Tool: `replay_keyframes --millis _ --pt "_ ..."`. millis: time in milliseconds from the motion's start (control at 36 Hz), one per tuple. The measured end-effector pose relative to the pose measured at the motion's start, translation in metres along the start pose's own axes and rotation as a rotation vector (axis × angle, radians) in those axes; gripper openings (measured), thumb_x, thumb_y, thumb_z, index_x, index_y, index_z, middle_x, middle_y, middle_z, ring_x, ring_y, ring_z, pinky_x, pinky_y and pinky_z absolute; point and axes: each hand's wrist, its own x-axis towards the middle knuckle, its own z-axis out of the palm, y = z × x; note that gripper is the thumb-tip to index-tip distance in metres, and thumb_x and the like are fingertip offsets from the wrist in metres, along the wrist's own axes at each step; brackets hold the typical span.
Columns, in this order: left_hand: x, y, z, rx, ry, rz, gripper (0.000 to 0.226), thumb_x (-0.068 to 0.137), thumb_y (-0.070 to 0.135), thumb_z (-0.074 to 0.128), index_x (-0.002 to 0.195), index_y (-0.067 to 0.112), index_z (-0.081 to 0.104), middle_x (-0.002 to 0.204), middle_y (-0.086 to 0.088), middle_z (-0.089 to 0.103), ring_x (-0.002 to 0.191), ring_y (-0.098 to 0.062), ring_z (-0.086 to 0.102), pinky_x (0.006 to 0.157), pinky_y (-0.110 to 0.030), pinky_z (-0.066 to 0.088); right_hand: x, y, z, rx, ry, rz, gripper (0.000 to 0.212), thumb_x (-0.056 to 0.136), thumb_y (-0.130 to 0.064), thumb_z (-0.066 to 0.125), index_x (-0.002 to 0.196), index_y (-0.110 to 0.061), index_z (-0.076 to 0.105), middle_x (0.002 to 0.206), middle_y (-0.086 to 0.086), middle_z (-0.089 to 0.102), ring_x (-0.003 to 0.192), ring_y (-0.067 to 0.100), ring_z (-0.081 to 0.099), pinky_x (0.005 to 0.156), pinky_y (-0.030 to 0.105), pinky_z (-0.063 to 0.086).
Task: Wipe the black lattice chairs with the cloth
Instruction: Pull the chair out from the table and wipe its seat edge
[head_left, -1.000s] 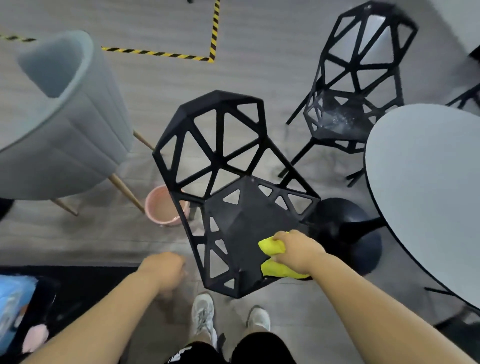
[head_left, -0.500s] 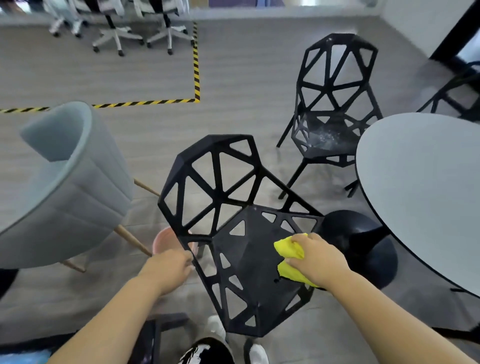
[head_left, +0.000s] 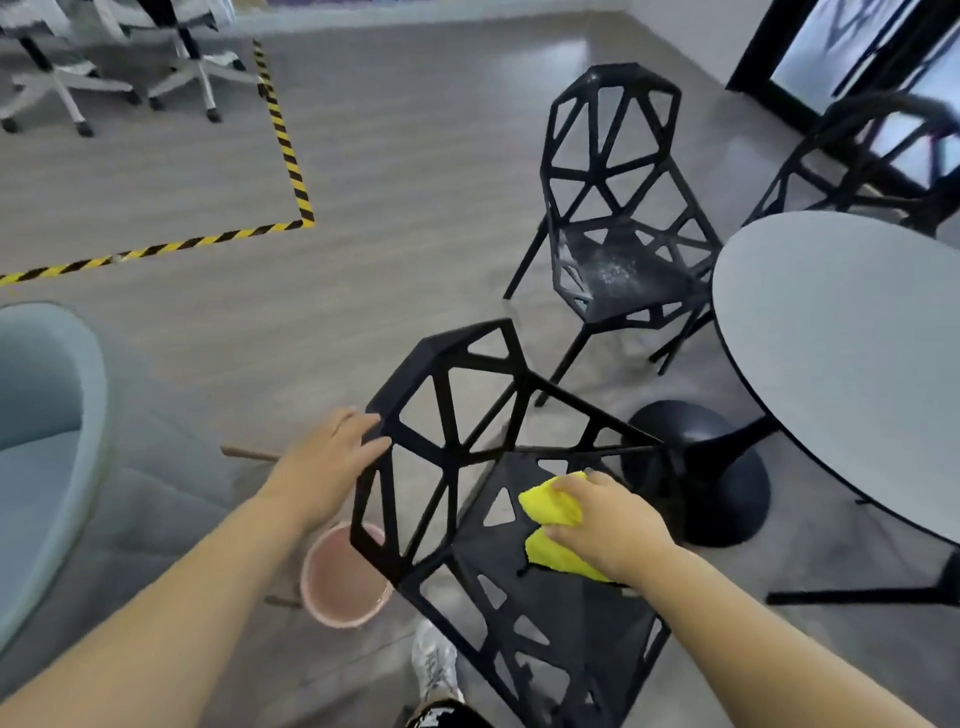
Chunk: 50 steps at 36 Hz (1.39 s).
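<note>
A black lattice chair (head_left: 470, 457) stands right in front of me, its backrest to the left and its seat toward the lower right. My right hand (head_left: 605, 525) grips a folded yellow cloth (head_left: 550, 509) and presses it onto the seat. My left hand (head_left: 330, 467) rests on the left edge of the backrest, thumb and fingers wrapped on the frame. A second black lattice chair (head_left: 618, 208) stands farther back by the table, with white dusty marks on its seat. A third black chair (head_left: 872, 156) shows at the far right.
A round grey table (head_left: 841, 332) on a black pedestal base (head_left: 711, 467) is at the right. A pink bucket (head_left: 343, 577) sits on the floor under the near chair's left side. A light blue armchair (head_left: 47, 441) is at the left. Yellow-black floor tape (head_left: 291, 156) and office chairs (head_left: 104, 62) lie beyond.
My view has tilted up. My left hand rose from beside the chair to take hold of the backrest's edge. My right hand slid the cloth across the seat toward the backrest.
</note>
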Motion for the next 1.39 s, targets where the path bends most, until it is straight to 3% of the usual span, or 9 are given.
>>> replay_keyframes --millis 83,139,222,306,694,806,1056,1194,1389 --pt "0.020 -0.015 0.003 0.084 -0.072 0.127 0.073 0.055 -0.007 0.079 0.121 0.018 0.063 0.137 -0.015 0.050 0.124 -0.039 0.047 0.085 -0.045 0.052 0.006 -0.013 0.001 0.015 0.004 0.023 0.052 0.085 -0.052 0.054 0.134 -0.039 0.039 0.143 -0.006 0.038 0.130 0.019 0.042 0.090 0.033 0.045" --pt "0.031 -0.022 0.009 0.148 -0.080 0.233 0.063 0.083 0.002 0.058 0.141 0.021 0.041 0.154 -0.010 0.023 0.142 -0.036 0.015 0.112 -0.046 0.022 0.007 -0.019 0.001 0.022 0.007 0.054 0.053 0.085 -0.052 0.054 0.134 -0.038 0.039 0.142 -0.006 0.037 0.128 0.020 0.044 0.090 0.033 0.043" --pt "0.051 -0.030 0.008 0.332 -0.230 0.297 0.058 0.093 0.016 0.047 0.147 0.021 0.026 0.158 -0.007 0.006 0.144 -0.034 -0.007 0.113 -0.044 -0.011 0.007 -0.023 0.001 0.019 0.001 0.104 0.053 0.085 -0.052 0.054 0.134 -0.039 0.039 0.133 -0.007 0.042 0.116 0.021 0.051 0.086 0.032 0.042" --pt "0.067 -0.033 0.009 0.385 -0.299 0.336 0.056 0.093 0.030 0.048 0.145 0.020 0.031 0.158 -0.006 0.008 0.143 -0.034 -0.013 0.109 -0.042 -0.018 0.006 -0.021 0.003 0.035 0.003 0.152 0.053 0.084 -0.053 0.055 0.133 -0.040 0.040 0.127 -0.009 0.044 0.112 0.021 0.052 0.082 0.030 0.042" --pt "0.096 -0.016 0.020 0.437 -0.228 0.611 0.056 0.090 0.040 0.041 0.135 0.006 0.046 0.145 -0.015 0.038 0.139 -0.036 0.023 0.116 -0.046 0.009 0.001 -0.001 -0.011 0.105 0.059 0.326 0.055 0.083 -0.051 0.058 0.134 -0.037 0.041 0.126 -0.006 0.045 0.112 0.021 0.053 0.086 0.032 0.046" --pt "0.095 -0.003 0.019 0.427 -0.224 0.715 0.047 0.087 0.042 0.043 0.113 0.007 0.059 0.116 -0.012 0.057 0.112 -0.034 0.045 0.101 -0.042 0.032 0.003 0.006 -0.018 0.125 0.104 0.357 0.053 0.084 -0.050 0.058 0.132 -0.036 0.042 0.124 -0.006 0.046 0.112 0.021 0.052 0.084 0.032 0.044" --pt "0.081 0.029 0.010 0.369 -0.292 0.791 0.036 0.085 0.037 0.047 0.097 0.007 0.062 0.098 -0.011 0.060 0.091 -0.029 0.051 0.078 -0.039 0.038 0.009 0.021 -0.021 0.175 0.126 0.398 0.051 0.084 -0.048 0.060 0.130 -0.033 0.045 0.123 -0.002 0.047 0.109 0.023 0.053 0.085 0.035 0.047" --pt "0.075 0.019 0.024 0.168 -0.140 0.781 0.020 0.040 0.031 0.073 0.048 0.021 0.058 0.053 0.005 0.051 0.054 -0.019 0.048 0.054 -0.028 0.045 0.010 0.023 -0.012 0.199 0.110 0.385 0.053 0.083 -0.048 0.061 0.130 -0.032 0.045 0.123 -0.002 0.047 0.109 0.023 0.053 0.085 0.035 0.046" --pt "0.079 0.009 0.034 0.010 -0.088 0.637 0.029 0.041 0.006 0.080 0.059 0.023 0.066 0.068 0.009 0.058 0.068 -0.017 0.057 0.054 -0.025 0.052 0.012 0.031 0.000 0.204 0.109 0.340 0.053 0.083 -0.049 0.061 0.131 -0.035 0.044 0.123 -0.004 0.047 0.108 0.023 0.054 0.079 0.031 0.043"
